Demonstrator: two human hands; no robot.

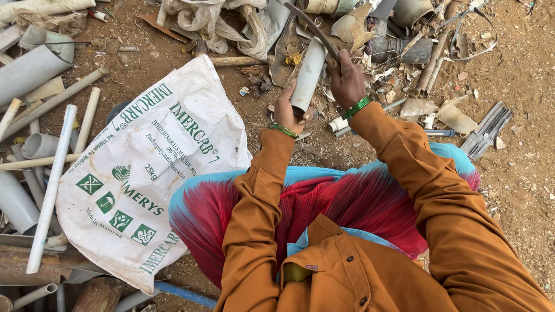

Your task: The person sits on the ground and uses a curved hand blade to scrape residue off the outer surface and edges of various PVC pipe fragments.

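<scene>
— So, what are the hands on?

— Left hand (287, 110) is wrapped round the lower end of a short grey plastic pipe (308, 75), smooth and round, held nearly upright over the dirt. Right hand (347, 81) is clenched on the handle of a curved, dull metal blade (309, 26), which rests against the pipe's upper end.

— Anything around them?

— A white woven sack (139, 173) with green printing lies crumpled on the left, beside long pale tubes (52, 185). Beyond the hands sits a heap of scrap (399, 34): crushed plastic, dented metal, broken pipe ends. Ground (520, 69) is gritty reddish earth.
</scene>
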